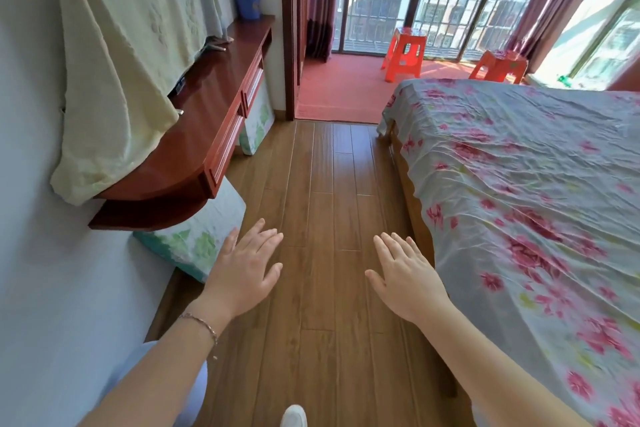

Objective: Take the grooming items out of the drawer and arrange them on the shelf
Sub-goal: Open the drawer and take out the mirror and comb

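Not started: my left hand [242, 267] and right hand [403, 274] both spread flat, empty, over floor; drawers [228, 139] on left shelf [194, 128] closed.

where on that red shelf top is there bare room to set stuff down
The red shelf top is bare in its middle stretch, between the hanging cream cloth and the front edge above the drawers. The far end is crowded: a blue container and small items sit there. The near end lies under the cloth. Both hands hold nothing.

Flat empty hands [242, 270] above wooden floor [329, 184]
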Tool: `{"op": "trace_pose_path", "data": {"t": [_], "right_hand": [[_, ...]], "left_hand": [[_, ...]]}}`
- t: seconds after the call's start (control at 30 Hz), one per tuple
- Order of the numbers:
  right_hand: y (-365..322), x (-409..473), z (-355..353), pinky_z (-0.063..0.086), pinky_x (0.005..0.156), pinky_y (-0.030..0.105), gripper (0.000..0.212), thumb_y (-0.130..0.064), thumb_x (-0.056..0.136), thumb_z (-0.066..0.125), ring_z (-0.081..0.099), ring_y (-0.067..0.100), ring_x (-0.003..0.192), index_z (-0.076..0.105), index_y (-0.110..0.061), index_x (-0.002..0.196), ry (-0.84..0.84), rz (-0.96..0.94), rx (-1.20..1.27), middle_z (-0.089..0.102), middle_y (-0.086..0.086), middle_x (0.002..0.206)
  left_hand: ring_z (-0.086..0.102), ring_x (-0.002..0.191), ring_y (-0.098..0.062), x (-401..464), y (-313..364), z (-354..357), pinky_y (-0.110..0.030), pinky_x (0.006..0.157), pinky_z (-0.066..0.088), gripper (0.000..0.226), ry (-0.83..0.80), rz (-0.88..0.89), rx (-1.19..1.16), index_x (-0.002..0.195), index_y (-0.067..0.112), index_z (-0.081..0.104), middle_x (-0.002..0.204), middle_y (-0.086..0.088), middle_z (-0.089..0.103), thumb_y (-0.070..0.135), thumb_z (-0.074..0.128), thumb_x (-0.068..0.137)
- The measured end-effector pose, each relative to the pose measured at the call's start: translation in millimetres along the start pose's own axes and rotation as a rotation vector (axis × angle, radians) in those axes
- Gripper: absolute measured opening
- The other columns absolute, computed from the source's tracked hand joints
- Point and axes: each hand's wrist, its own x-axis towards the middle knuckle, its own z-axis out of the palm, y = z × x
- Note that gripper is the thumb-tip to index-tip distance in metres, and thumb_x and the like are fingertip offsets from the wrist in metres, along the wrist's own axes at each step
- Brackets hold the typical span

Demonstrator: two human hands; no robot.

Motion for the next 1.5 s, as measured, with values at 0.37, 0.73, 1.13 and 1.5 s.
{"op": "trace_pose_path", "data": {"t": [0.37,0.73,1.13,1.5], "right_hand": [[24,136,-15,-0.005,0.114,0.031,0.063,-0.05,0.096,0.024,0.001,0.017,0.144,0.009,-0.02,0.149,0.033,0.081,0.037,0.01,0.0,0.157],[106,283,-13,-0.009,0.11,0.029,0.064,-0.052,0.096,0.022,-0.003,0.017,0.144,0.005,-0.02,0.149,0.004,0.04,0.038,0.005,0.0,0.158],[193,444,-28,-0.01,0.108,0.029,0.064,-0.051,0.097,0.023,-0.001,0.018,0.144,0.005,-0.019,0.149,-0.046,-0.098,-0.002,0.007,0.0,0.158],[161,633,-35,-0.011,0.108,0.029,0.065,-0.046,0.098,0.026,0.002,0.019,0.144,0.005,-0.013,0.149,-0.026,-0.44,-0.094,0.01,0.003,0.157]], "left_hand": [[0.022,0.14,-0.009,130,-58,4,-0.033,0.113,0.013,0.057,-0.058,0.008,-0.04,0.143,0.026,0.032,0.149,0.008,0.033,0.048,0.035,0.091],[0.03,0.137,-0.011,268,-69,41,-0.033,0.111,0.018,0.062,-0.091,-0.067,-0.063,0.141,0.026,0.036,0.146,0.008,0.038,0.052,0.029,0.085],[0.026,0.138,-0.012,429,-77,52,-0.035,0.113,0.015,0.053,-0.097,-0.203,-0.051,0.142,0.025,0.034,0.147,0.006,0.037,0.043,0.041,0.092],[0.034,0.134,-0.011,492,-161,78,-0.036,0.111,0.022,0.051,-0.07,-0.532,-0.034,0.138,0.022,0.041,0.143,0.006,0.043,0.043,0.04,0.091]]}}
